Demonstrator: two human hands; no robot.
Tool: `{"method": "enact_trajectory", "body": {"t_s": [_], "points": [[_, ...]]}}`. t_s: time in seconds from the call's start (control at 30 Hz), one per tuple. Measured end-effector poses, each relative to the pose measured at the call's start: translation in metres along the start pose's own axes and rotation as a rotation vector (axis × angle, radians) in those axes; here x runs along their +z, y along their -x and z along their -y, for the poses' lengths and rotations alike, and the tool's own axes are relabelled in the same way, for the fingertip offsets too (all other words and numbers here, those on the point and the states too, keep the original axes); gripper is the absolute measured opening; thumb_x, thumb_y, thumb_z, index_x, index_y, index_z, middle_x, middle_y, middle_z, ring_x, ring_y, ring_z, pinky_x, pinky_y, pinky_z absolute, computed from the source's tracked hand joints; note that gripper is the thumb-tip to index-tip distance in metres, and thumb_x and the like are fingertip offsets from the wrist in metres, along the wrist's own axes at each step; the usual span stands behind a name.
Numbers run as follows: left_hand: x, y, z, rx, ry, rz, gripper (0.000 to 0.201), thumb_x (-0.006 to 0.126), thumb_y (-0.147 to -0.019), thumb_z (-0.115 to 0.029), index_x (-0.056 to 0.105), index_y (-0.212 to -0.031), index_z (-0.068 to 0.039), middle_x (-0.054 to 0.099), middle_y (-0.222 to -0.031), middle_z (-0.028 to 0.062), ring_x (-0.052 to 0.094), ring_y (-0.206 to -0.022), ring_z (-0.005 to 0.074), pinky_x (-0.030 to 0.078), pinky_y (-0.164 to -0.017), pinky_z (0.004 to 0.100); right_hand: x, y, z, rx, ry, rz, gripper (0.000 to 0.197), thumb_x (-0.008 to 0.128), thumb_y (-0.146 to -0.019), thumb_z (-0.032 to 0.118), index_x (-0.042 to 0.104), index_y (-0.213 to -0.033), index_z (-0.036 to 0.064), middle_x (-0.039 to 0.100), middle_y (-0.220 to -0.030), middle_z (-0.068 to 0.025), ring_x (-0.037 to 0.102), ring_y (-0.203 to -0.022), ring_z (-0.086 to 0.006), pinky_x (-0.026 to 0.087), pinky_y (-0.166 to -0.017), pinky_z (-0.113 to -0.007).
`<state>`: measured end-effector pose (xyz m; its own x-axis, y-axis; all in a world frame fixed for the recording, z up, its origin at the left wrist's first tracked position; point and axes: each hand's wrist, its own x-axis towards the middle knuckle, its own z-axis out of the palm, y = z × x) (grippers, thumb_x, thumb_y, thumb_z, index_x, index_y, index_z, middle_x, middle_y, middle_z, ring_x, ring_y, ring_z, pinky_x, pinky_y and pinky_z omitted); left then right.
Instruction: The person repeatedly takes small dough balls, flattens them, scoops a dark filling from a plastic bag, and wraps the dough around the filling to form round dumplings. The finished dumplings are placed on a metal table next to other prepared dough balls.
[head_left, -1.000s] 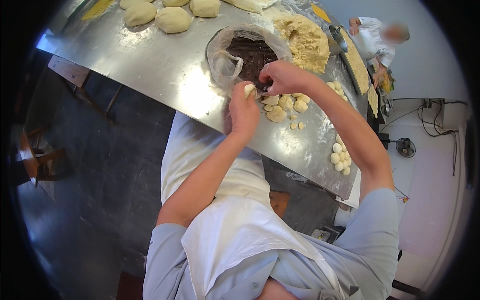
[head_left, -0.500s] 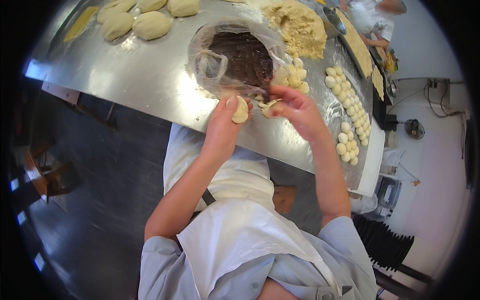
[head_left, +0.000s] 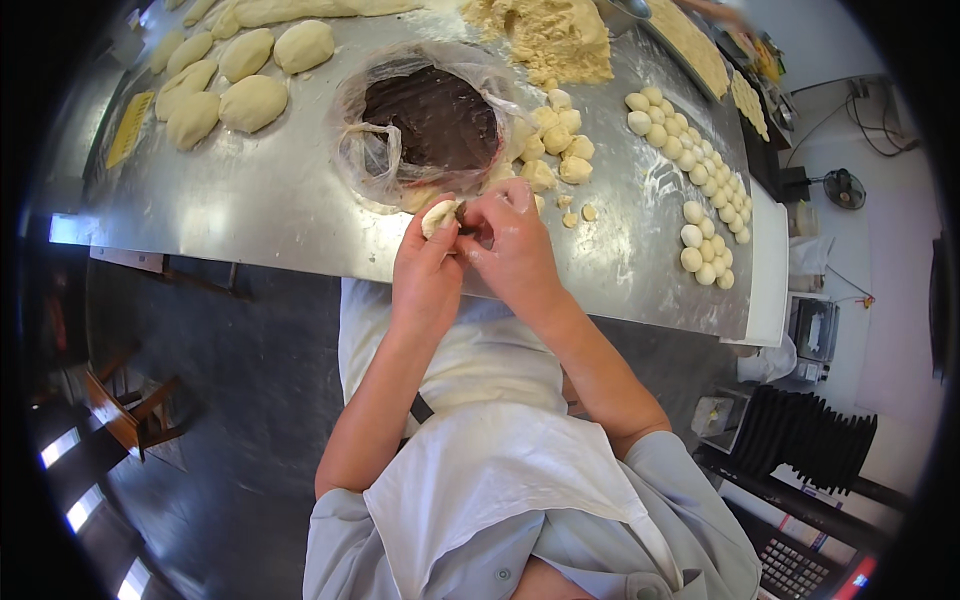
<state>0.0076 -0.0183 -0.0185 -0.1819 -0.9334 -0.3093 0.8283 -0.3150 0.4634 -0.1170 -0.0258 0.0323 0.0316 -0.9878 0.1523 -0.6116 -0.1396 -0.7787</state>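
Note:
My left hand [head_left: 426, 268] is closed around a small pale dough piece [head_left: 438, 219], just in front of the bowl. My right hand [head_left: 512, 245] meets it from the right, its fingertips pinched on a bit of dark paste [head_left: 460, 212] against the dough's edge. The fingers partly hide both. Beyond the hands stands a bowl lined with a clear plastic bag [head_left: 350, 100], filled with dark paste. To the right of that bowl lies a cluster of yellowish dough lumps [head_left: 560, 140], with a few small dough bits [head_left: 571, 219] nearer me.
Large dough pieces [head_left: 253, 104] and a yellow scraper [head_left: 130, 130] lie at the left of the steel table [head_left: 250, 200]. A crumbly dough mass [head_left: 550, 40] sits at the back. Rows of small white dough balls [head_left: 690, 150] cover the right side. A wooden chair [head_left: 120, 415] stands at left.
My right hand has moved left from beside the bowl to the dough in my left hand, and the two hands now touch. The view has shifted, showing more of the table's left side.

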Motion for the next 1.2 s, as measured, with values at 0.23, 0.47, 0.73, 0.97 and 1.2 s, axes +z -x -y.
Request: {"method": "enact_trajectory", "body": {"t_s": [0.23, 0.47, 0.73, 0.97, 1.2], "points": [[0.001, 0.01, -0.018, -0.007, -0.081, -0.055, 0.036, 0.047, -0.11, -0.009, 0.049, -0.146, -0.003, 0.062, -0.13, 0.0143, 0.063, -0.116, 0.0208, 0.053, -0.1, 0.0368, -0.016, 0.001, 0.005, -0.144, -0.017, 0.106, 0.039, 0.082, -0.08, 0.007, 0.07, -0.116, 0.0055, 0.066, -0.106, -0.0099, 0.069, -0.086, -0.0293, 0.056, -0.074, -0.039], [0.006, 0.019, -0.024, 0.034, 0.042, 0.077, 0.044, 0.048, -0.112, -0.017, 0.041, -0.152, -0.002, 0.055, -0.142, 0.0171, 0.056, -0.13, 0.0283, 0.044, -0.114, 0.0429, 0.014, -0.003, -0.004, -0.419, 0.006, -0.002, 0.03, 0.075, -0.085, 0.003, 0.074, -0.115, 0.0073, 0.069, -0.099, -0.0115, 0.069, -0.091, -0.0315, 0.056, -0.076, -0.037], [0.005, 0.013, -0.034, -0.005, 0.053, -0.092, 0.037, 0.051, -0.113, -0.023, 0.047, -0.145, -0.005, 0.062, -0.132, 0.0117, 0.062, -0.112, 0.0177, 0.051, -0.1, 0.0364, -0.038, -0.055, 0.003, -0.154, 0.261, 0.111, 0.033, 0.08, -0.087, 0.012, 0.072, -0.118, 0.0054, 0.068, -0.102, -0.0126, 0.068, -0.091, -0.0331, 0.056, -0.079, -0.041], [-0.005, -0.025, -0.02, 0.08, -0.156, -0.006, 0.042, 0.051, -0.113, -0.028, 0.047, -0.143, 0.001, 0.062, -0.132, 0.0154, 0.06, -0.122, 0.0236, 0.05, -0.106, 0.0388, -0.014, -0.078, -0.027, -0.216, 0.593, 0.123, 0.026, 0.079, -0.083, 0.016, 0.068, -0.105, 0.0065, 0.066, -0.101, -0.0133, 0.068, -0.092, -0.0364, 0.054, -0.079, -0.047], [-0.011, -0.042, -0.004, 0.157, -0.043, 0.021, 0.042, 0.048, -0.113, -0.031, 0.048, -0.141, 0.0, 0.061, -0.13, 0.0163, 0.059, -0.121, 0.0246, 0.049, -0.107, 0.0404, -0.036, -0.103, -0.027, -0.254, 0.46, 0.386, 0.018, 0.074, -0.081, 0.013, 0.072, -0.094, 0.0019, 0.065, -0.089, -0.0123, 0.068, -0.083, -0.0288, 0.054, -0.074, -0.039]]}}
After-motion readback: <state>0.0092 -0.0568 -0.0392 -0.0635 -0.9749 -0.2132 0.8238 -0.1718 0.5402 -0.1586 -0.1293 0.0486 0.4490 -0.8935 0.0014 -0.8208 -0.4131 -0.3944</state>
